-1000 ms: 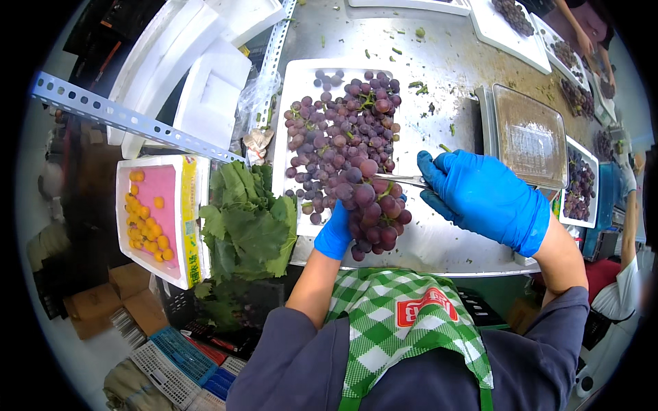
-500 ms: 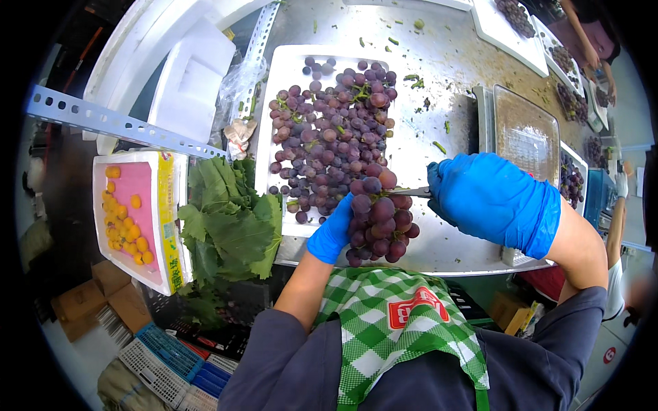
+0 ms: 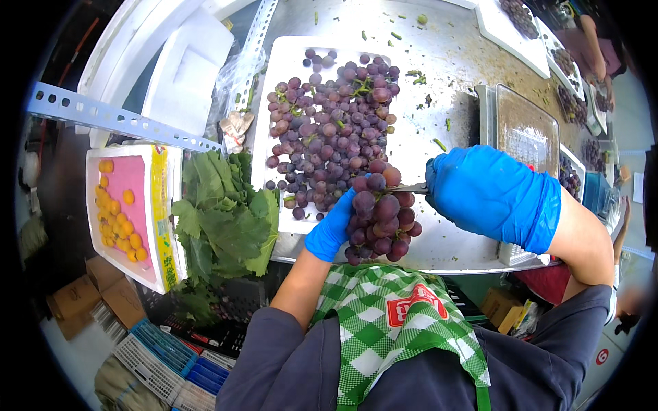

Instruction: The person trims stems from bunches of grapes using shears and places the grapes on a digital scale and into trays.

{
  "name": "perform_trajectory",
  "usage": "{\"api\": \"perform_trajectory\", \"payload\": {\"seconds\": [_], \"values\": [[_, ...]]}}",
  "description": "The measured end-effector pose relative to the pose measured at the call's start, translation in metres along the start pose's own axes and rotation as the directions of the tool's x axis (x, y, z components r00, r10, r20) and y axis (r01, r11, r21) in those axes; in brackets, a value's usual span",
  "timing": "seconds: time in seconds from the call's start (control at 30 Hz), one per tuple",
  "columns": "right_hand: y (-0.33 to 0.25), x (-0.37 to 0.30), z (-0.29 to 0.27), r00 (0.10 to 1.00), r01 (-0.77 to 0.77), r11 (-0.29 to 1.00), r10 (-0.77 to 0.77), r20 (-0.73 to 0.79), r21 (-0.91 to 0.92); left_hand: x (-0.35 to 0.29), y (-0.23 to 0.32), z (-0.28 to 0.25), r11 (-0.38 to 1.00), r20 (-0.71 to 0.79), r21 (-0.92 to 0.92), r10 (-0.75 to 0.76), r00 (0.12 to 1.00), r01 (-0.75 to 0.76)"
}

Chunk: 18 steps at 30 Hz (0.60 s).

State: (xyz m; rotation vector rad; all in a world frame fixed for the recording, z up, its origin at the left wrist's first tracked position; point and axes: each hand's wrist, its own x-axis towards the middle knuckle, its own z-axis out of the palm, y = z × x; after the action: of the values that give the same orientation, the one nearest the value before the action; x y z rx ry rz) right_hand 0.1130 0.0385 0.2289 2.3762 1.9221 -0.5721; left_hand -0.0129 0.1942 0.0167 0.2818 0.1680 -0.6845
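A bunch of dark purple grapes [image 3: 381, 222] hangs in front of me, held from its left side by my left hand [image 3: 332, 229] in a blue glove. My right hand [image 3: 473, 195], gloved in blue too, is closed round the handles of a small pair of scissors [image 3: 413, 189]. Their metal blades reach left into the upper part of the bunch; the tips are hidden among the grapes. Beyond my left hand lies a white foam tray [image 3: 284, 61] with many loose grapes [image 3: 329, 130] and short green stems.
Left of the tray hang large green leaves [image 3: 223, 212], beside a white box [image 3: 168, 226] of small orange fruits. A scale with a clear cover [image 3: 528, 130] stands at the right. Stem scraps dot the metal table [image 3: 439, 68]. Other people work at the far right.
The bunch and both gloved hands have barely moved. The scissors stay at the top of the bunch. The whole view has shifted slightly.
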Motion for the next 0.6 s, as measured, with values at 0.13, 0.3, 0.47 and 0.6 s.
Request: {"api": "perform_trajectory", "payload": {"seconds": [0.13, 0.3, 0.47, 0.6], "values": [[-0.001, 0.004, -0.006, 0.995, -0.022, 0.999, 0.026, 0.098, -0.036, -0.005, 0.004, 0.011, 0.979, -0.053, -0.202, -0.049, 0.997, 0.037], [0.001, 0.003, -0.030, 0.968, -0.205, 0.970, 0.182, -0.170, -0.129, -0.008, 0.007, 0.037, 0.939, 0.254, -0.344, 0.100, 0.962, -0.007], [0.004, -0.020, -0.007, 0.898, -0.241, 0.967, 0.253, -0.360, 0.077, -0.003, -0.003, 0.011, 0.927, 0.238, -0.373, 0.144, 0.961, -0.046], [0.007, -0.048, 0.082, 0.773, -0.386, 0.827, 0.532, -0.346, 0.409, 0.001, 0.003, 0.018, 0.983, -0.027, -0.084, 0.162, 0.986, -0.164]]}}
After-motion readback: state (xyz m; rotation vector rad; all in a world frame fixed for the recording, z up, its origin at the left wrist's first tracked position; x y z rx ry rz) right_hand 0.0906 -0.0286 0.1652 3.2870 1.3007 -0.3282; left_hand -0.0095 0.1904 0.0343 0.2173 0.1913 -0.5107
